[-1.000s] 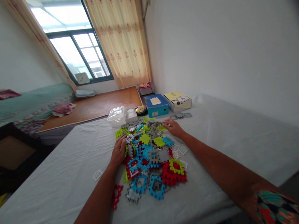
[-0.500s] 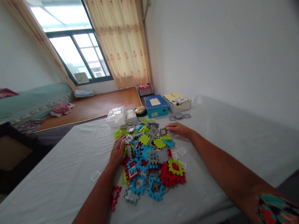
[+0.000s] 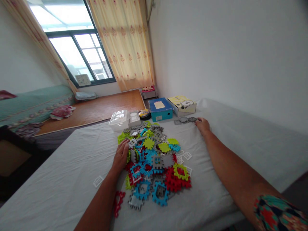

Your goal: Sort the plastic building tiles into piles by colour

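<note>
The right hand [image 3: 202,125] has its fingertips together on an end grey piece [image 3: 192,119]; the grey row [image 3: 183,120] stretches leftward from it. Farther off, the left hand [image 3: 121,155] touches the pile [image 3: 151,156] to its right, grip unclear.

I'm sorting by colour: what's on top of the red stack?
A lime-green frame lies on the red stack, red showing through its opening. Whatever is beneath the stack is covered.
</note>
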The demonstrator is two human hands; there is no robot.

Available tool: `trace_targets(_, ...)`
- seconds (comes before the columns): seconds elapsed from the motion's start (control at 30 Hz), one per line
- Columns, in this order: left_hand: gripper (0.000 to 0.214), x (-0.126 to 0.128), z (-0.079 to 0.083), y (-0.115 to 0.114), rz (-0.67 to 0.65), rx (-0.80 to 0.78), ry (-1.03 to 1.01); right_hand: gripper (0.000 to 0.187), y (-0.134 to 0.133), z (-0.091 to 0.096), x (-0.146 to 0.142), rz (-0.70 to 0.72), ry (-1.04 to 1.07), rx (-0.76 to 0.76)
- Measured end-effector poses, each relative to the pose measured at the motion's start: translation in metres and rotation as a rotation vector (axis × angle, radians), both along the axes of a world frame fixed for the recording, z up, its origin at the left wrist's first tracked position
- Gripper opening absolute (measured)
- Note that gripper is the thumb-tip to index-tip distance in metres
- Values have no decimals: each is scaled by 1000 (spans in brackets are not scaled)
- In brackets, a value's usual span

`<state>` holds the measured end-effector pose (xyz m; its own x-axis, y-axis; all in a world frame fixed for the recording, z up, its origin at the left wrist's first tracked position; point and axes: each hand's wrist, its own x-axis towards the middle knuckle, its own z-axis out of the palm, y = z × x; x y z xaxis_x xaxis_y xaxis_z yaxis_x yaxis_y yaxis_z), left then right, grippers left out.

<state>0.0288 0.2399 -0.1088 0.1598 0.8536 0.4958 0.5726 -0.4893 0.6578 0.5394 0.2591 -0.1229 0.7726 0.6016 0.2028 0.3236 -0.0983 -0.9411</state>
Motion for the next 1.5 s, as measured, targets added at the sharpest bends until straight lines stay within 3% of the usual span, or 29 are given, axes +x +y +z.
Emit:
trace_targets(0.17, 53, 0, 1, -1, -6, -1, 5, 35, -7, 20, -23, 114, -278, 41)
trace_targets(0.33, 55, 1, 1, -1, 3, 2, 16, 33, -17, 28, -90, 765, -527, 65)
trace_targets(0.4, 56, 2, 1, -2, 9, -2, 21, 37, -20, 21, -118, 905, -643, 53)
trace_targets(0.5, 56, 3, 3, -2, 11, -11, 33, 48, -20, 11, -148, 940, -795, 17)
trace_targets(0.63, 55, 4, 3, -2, 18, -6, 43, 34, -16, 9, -162, 985, -867, -60)
trace_targets(0.7, 53, 4, 2, -1, 19, 1, 39, 29, -16, 12, -163, 1018, -867, -21)
trace_targets(0.83, 52, 4, 1, -1, 12, 10, 32, 23, -21, 19, -160, 995, -727, 144)
trace_targets(0.93, 53, 4, 1, -1, 6, 11, 22, 22, -21, 23, -153, 905, -542, 141)
trace_targets(1.13, 52, 4, 1, -2, 10, 15, 17, 25, -8, 20, -112, 515, -375, 71)
trace_targets(1.37, 51, 4, 0, -1, 11, 19, 22, 37, 0, 14, -74, 299, -546, 21)
trace_targets(1.43, 51, 3, -1, -1, 9, 23, 29, 39, -1, 11, -76, 324, -627, 15)
trace_targets(1.5, 50, 3, -1, -1, 7, 25, 34, 41, -2, 7, -81, 459, -696, -14)
